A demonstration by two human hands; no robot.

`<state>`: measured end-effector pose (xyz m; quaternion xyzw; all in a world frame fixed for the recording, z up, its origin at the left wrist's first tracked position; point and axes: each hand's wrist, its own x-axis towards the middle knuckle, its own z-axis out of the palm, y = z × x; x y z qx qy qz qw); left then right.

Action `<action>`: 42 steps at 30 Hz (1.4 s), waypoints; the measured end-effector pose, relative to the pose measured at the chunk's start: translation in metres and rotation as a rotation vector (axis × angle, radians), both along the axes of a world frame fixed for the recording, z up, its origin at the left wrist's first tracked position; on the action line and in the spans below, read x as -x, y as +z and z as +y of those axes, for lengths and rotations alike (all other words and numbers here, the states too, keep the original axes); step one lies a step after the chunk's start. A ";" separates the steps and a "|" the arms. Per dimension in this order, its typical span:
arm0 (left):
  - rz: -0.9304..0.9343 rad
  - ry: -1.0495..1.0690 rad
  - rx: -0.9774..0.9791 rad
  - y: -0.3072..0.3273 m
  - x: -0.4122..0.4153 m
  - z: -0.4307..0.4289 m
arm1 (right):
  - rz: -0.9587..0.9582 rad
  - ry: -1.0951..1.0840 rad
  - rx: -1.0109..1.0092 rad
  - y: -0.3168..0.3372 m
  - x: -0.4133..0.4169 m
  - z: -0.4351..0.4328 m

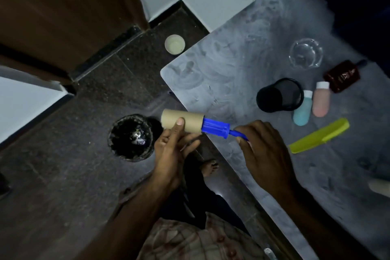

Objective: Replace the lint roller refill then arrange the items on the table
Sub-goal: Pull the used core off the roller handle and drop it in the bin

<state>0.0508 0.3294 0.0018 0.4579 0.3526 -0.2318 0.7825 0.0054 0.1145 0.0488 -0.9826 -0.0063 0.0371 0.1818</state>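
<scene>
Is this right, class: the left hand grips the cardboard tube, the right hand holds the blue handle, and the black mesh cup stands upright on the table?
One detail is wrong. The head view shows the black mesh cup lying on its side on the table, not upright. The left hand does grip the cardboard tube, and the right hand holds the blue handle.

Tan cardboard tube point(182, 121) sat on blue roller handle point(217, 130), over grey swirled table point(232, 65) with black mesh cup point(279, 95), yellow-green comb point(318, 136), light-blue bottle point(302, 111), pink bottle point(321, 100), dark-brown bottle point(341, 76).
</scene>
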 end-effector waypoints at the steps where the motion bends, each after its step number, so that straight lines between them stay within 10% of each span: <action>1: 0.000 0.017 0.008 -0.004 0.000 0.003 | 0.014 0.002 -0.014 -0.001 -0.002 0.003; 14: 0.196 0.390 0.079 -0.030 -0.003 0.035 | 0.066 -0.023 -0.084 -0.023 0.000 0.028; 42: 0.473 0.667 -0.425 -0.284 -0.001 0.199 | 0.083 0.125 -0.198 -0.063 -0.006 0.079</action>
